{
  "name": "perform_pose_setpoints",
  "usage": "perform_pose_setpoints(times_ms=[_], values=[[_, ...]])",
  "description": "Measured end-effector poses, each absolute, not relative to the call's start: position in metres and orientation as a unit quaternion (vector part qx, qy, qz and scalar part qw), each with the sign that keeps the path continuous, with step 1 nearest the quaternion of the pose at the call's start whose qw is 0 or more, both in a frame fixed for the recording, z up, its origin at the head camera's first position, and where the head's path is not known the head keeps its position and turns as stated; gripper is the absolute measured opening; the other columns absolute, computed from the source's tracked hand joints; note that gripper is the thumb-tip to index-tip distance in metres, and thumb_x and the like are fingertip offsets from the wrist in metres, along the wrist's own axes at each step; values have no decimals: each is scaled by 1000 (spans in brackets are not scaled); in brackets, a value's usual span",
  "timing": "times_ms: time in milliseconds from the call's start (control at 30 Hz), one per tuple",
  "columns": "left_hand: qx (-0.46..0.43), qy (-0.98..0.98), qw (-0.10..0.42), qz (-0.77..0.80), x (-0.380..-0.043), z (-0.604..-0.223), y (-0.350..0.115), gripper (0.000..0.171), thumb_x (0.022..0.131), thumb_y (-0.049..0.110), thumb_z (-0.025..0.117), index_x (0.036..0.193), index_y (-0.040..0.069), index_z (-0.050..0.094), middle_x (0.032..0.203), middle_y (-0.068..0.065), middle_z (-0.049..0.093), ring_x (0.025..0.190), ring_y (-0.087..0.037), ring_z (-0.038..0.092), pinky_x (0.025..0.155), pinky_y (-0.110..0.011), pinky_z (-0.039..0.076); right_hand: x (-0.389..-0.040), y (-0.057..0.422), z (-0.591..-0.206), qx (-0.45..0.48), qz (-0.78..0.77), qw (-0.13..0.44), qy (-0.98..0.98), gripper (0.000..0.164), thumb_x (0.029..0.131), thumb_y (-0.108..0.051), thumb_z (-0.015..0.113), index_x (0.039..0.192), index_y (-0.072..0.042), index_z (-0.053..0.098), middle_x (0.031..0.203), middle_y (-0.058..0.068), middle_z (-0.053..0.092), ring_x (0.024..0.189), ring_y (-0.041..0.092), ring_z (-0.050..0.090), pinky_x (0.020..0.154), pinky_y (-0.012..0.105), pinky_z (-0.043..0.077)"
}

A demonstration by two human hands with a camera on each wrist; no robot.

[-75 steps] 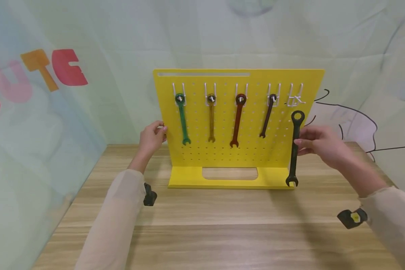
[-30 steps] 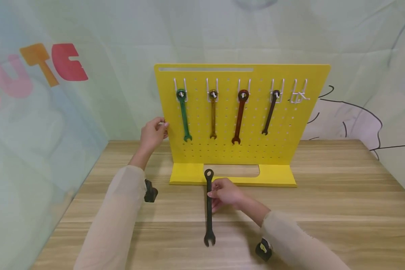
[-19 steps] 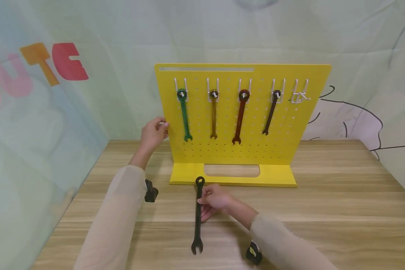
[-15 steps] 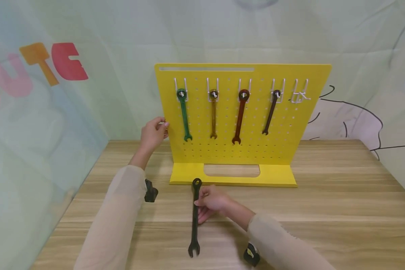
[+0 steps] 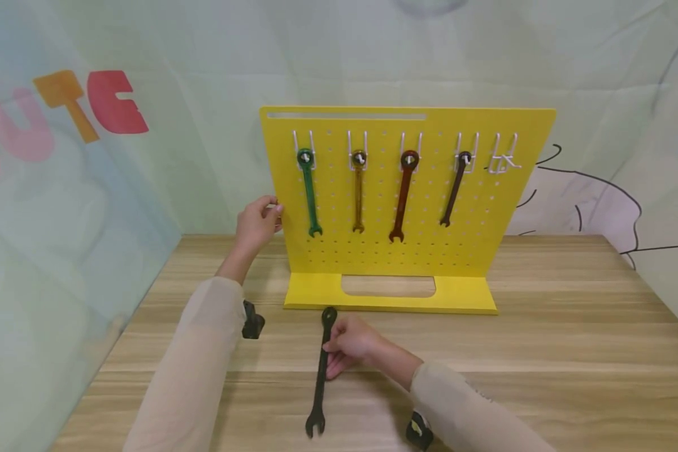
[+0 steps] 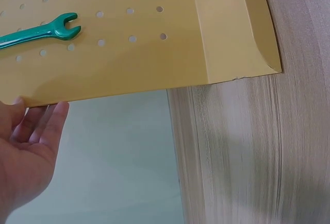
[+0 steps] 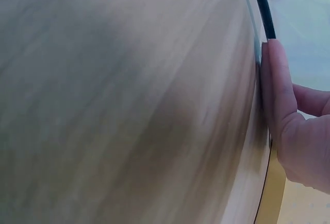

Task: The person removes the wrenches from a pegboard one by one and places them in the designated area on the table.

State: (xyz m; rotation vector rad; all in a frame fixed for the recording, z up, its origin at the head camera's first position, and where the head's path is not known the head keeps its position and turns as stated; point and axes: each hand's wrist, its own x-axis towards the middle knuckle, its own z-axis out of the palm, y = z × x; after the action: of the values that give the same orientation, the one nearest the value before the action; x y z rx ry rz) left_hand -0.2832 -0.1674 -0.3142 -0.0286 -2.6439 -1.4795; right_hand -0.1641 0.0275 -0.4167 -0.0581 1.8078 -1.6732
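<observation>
We see the left hand [image 5: 255,223] pinching a yellow pegboard [image 5: 427,194] at its nine-o'clock edge; the right hand [image 5: 353,342], arm [image 5: 457,398] slanting from four o'clock, pinches a black wrench [image 5: 319,390] mid-handle.

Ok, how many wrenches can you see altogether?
5. Hanging on the yellow pegboard, left to right: green wrench, gold wrench, red wrench, dark wrench. The fifth, a black wrench, is in the right-hand grip. Any behind the pegboard wouldn't show.
</observation>
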Motion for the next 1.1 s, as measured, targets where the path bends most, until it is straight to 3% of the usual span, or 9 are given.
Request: perform_pose_setpoints(times_ms=[233,733,1100], values=[[-17,-870,62,-488,-282,-314,-168,28,98,16,43,119,-2,50,114,-23,58,99,-33,60,81,-36,54,-166,34,-414,-25,-648,328,686,2,86,12,50,86,11,51,69,21,59,56,28,64,58,39,57],[-15,-870,59,-490,-282,-314,-168,26,98,15,43,116,-2,51,113,-22,58,98,-32,60,79,-34,54,-179,63,-403,-71,-611,320,720,10,88,3,55,92,11,56,74,21,63,57,24,63,58,40,57],[-13,-870,57,-490,-282,-315,-168,28,98,17,43,118,-1,51,114,-22,58,99,-31,60,79,-33,54,-195,93,-386,-84,-602,281,743,10,86,5,55,95,10,55,82,23,64,68,31,65,64,43,57]])
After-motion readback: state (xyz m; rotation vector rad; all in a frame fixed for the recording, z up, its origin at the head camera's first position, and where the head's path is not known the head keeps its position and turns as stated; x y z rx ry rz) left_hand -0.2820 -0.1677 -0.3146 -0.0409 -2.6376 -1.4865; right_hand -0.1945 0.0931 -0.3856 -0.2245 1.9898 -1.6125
